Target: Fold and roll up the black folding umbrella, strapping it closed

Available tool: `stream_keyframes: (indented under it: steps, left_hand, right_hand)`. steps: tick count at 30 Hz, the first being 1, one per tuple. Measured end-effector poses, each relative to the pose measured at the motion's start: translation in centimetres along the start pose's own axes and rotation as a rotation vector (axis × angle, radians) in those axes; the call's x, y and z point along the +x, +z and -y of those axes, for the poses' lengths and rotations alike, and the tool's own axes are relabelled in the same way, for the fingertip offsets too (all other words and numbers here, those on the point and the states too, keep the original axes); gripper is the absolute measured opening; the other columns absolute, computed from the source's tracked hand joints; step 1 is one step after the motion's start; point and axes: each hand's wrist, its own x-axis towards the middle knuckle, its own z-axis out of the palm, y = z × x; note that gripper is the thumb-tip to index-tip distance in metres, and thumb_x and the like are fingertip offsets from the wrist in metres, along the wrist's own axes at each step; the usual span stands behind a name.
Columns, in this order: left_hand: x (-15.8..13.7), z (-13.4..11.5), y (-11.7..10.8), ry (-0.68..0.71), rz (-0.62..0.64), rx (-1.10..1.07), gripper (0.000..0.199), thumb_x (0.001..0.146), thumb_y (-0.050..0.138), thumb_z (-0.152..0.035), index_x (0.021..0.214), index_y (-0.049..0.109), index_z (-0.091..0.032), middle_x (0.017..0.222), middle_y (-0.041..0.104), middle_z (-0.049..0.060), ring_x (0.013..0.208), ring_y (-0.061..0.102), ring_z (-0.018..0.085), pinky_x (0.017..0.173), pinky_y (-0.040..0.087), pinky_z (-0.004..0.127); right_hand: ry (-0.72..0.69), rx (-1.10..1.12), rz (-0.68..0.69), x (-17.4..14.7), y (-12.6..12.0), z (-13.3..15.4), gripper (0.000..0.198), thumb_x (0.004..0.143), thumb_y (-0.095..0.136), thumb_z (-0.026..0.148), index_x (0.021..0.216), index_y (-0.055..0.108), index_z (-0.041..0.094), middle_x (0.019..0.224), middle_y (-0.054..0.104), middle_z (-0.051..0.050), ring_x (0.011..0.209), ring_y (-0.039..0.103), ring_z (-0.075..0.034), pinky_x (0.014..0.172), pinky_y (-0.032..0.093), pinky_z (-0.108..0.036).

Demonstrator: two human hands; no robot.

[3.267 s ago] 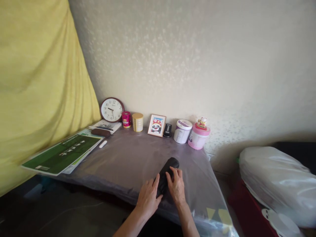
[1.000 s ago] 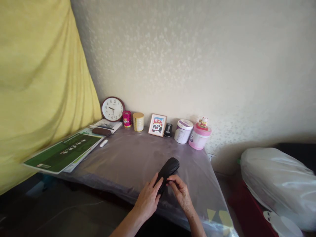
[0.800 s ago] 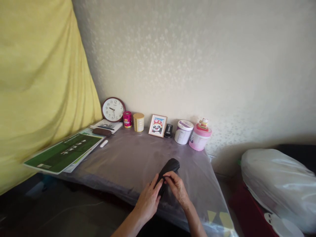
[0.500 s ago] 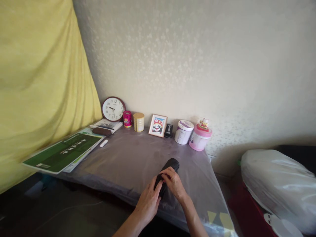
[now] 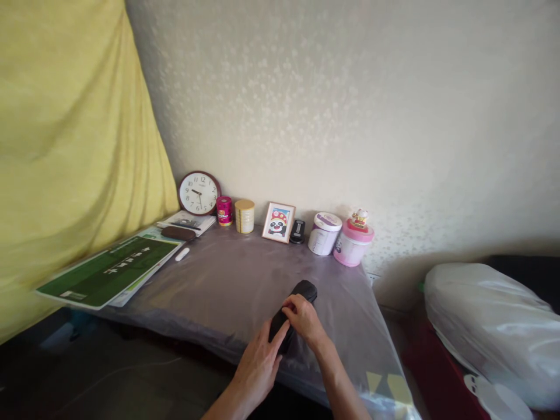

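A black folded umbrella [image 5: 305, 288], by its look, lies slantwise over the near part of the table, its far end pointing up and right. My left hand [image 5: 259, 357] is closed around its near part, with the thumb along its side. Over its middle, the fingertips of my right hand [image 5: 303, 318] are pinched together on the black surface. Whatever small part lies between those fingertips is hidden. Both hands touch the umbrella and partly cover it.
A plastic-covered table [image 5: 227, 280] stands against the wall. Along its back are a clock [image 5: 200, 193], tins [image 5: 244, 217], a picture frame [image 5: 279, 222] and tubs [image 5: 324, 234]. A green booklet [image 5: 114, 271] lies left; a plastic-covered bundle [image 5: 490, 326] stands right.
My left hand has slid slightly down and left along the umbrella. My right hand keeps its pinch at nearly the same place. The view has shifted a little.
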Motion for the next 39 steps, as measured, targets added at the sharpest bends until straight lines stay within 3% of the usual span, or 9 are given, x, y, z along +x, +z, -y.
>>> stream_keyframes:
  steps: [3, 8, 13, 17, 22, 26, 32, 39]
  left_hand:
    - [-0.2, 0.3, -0.1, 0.002, 0.017, 0.010, 0.072, 0.077, 0.045, -0.007, 0.139, 0.017, -0.032, 0.141, 0.030, 0.011, 0.126, 0.039, 0.025, 0.102, 0.036, 0.041]
    - [-0.9, 1.1, -0.2, -0.021, 0.019, -0.026, 0.075, 0.076, 0.046, -0.006, 0.139, 0.015, -0.032, 0.144, 0.027, 0.010, 0.126, 0.039, 0.024, 0.102, 0.036, 0.038]
    - [-2.2, 1.9, -0.2, -0.014, -0.021, -0.048, 0.084, 0.071, 0.045, -0.001, 0.140, 0.009, -0.034, 0.151, 0.009, 0.008, 0.130, 0.034, 0.024, 0.103, 0.034, 0.040]
    - [-2.7, 2.3, 0.2, 0.029, -0.084, -0.068, 0.087, 0.069, 0.040, 0.002, 0.140, 0.005, -0.033, 0.152, 0.000, 0.004, 0.132, 0.031, 0.022, 0.104, 0.033, 0.040]
    - [-2.7, 2.4, 0.7, 0.055, -0.092, -0.080, 0.086, 0.069, 0.033, 0.005, 0.141, 0.001, -0.029, 0.152, 0.008, 0.004, 0.131, 0.033, 0.020, 0.104, 0.035, 0.036]
    - [-2.5, 2.2, 0.7, 0.041, -0.062, -0.062, 0.085, 0.069, 0.030, 0.006, 0.141, -0.002, -0.028, 0.151, 0.011, 0.006, 0.127, 0.038, 0.020, 0.100, 0.039, 0.035]
    - [-2.1, 2.4, 1.4, 0.051, -0.070, -0.022, 0.084, 0.069, 0.028, 0.006, 0.141, 0.000, -0.026, 0.150, 0.016, 0.006, 0.128, 0.038, 0.018, 0.100, 0.039, 0.033]
    - [-2.1, 2.3, 1.6, 0.050, -0.083, 0.009, 0.082, 0.069, 0.029, 0.006, 0.141, 0.003, -0.024, 0.150, 0.017, 0.004, 0.129, 0.035, 0.017, 0.101, 0.038, 0.031]
  right_hand:
    - [0.101, 0.172, -0.034, 0.0, 0.1, -0.1, 0.009, 0.072, 0.054, 0.020, 0.072, 0.063, 0.019, 0.066, 0.058, 0.000, 0.055, 0.055, -0.012, 0.055, 0.045, -0.023]
    - [0.330, 0.618, -0.209, -1.2, -0.7, -1.3, 0.028, 0.073, 0.056, 0.042, 0.085, 0.062, 0.017, 0.055, 0.054, 0.003, 0.044, 0.052, -0.011, 0.043, 0.043, -0.022]
    - [0.398, 0.662, -0.271, -2.6, -1.8, -2.5, 0.036, 0.064, 0.064, 0.048, 0.081, 0.064, 0.016, 0.066, 0.060, -0.001, 0.048, 0.055, -0.012, 0.045, 0.046, -0.024]
    - [0.325, 0.551, -0.259, -2.8, -1.5, -2.1, 0.032, 0.070, 0.059, 0.044, 0.085, 0.066, 0.016, 0.074, 0.066, -0.005, 0.061, 0.062, -0.016, 0.060, 0.052, -0.029]
    - [0.054, 0.293, -0.177, -2.5, -0.6, -0.4, 0.024, 0.081, 0.048, 0.028, 0.094, 0.066, 0.020, 0.091, 0.068, -0.006, 0.083, 0.062, -0.018, 0.078, 0.049, -0.030]
    - [-0.068, 0.140, -0.105, -2.4, 0.1, 0.5, 0.032, 0.077, 0.048, 0.016, 0.105, 0.062, 0.022, 0.097, 0.066, -0.004, 0.079, 0.060, -0.016, 0.079, 0.048, -0.030]
    - [-0.079, 0.184, -0.109, -2.5, 0.6, 0.4, 0.028, 0.078, 0.046, 0.013, 0.096, 0.065, 0.022, 0.081, 0.062, -0.002, 0.072, 0.057, -0.014, 0.069, 0.047, -0.025]
    - [-0.020, 0.284, -0.212, -3.3, -0.9, -0.4, 0.023, 0.082, 0.044, 0.019, 0.091, 0.065, 0.021, 0.084, 0.061, -0.003, 0.075, 0.057, -0.014, 0.069, 0.046, -0.024]
